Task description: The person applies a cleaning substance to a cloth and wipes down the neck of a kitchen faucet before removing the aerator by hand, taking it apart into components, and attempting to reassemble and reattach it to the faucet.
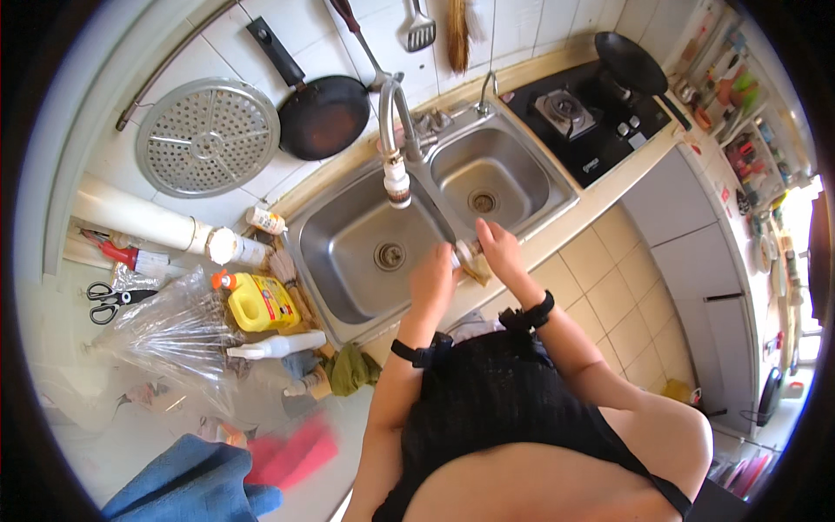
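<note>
My left hand (pixel 432 277) and my right hand (pixel 502 250) are close together at the front edge of the steel double sink (pixel 344 327). Between them they grip a small whitish and tan object (pixel 473 264), whose kind I cannot make out. The fingers of both hands are closed around its two ends, and part of it hangs below them. Black bands circle both wrists. Behind my hands, the curved metal faucet (pixel 389 113) ends in a white nozzle above the larger left basin.
A black gas stove (pixel 584 122) with a wok (pixel 628 63) lies to the right. A frying pan (pixel 323 117) and a perforated steamer plate (pixel 208 137) hang on the wall. Left stand a yellow jug (pixel 252 303), scissors (pixel 111 302) and a green cloth (pixel 351 370).
</note>
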Demonstrator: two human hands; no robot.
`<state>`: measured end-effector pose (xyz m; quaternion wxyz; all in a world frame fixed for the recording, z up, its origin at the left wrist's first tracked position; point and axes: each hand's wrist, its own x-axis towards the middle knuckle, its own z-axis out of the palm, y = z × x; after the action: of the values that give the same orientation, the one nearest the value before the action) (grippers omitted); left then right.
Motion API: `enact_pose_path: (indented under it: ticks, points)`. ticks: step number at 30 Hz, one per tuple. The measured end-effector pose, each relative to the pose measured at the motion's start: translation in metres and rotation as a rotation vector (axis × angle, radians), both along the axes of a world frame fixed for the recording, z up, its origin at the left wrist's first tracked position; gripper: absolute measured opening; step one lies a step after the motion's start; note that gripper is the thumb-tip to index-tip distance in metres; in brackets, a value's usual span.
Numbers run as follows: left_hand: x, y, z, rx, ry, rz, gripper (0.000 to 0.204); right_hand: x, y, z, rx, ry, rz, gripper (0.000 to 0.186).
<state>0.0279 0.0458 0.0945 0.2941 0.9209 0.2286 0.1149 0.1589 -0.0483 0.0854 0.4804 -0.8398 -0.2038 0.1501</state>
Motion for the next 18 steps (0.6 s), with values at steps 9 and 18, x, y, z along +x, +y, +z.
enact_pose_path:
  ticks: [9,18]
  points:
    - [0.006,0.006,0.015,0.340,-0.010,0.017,0.034,-0.005,0.014,0.009,-0.079,0.158,0.070,0.058]
    - [0.011,0.002,0.000,0.262,0.046,0.053,0.048,-0.011,0.019,0.022,-0.311,0.117,0.174,0.066]
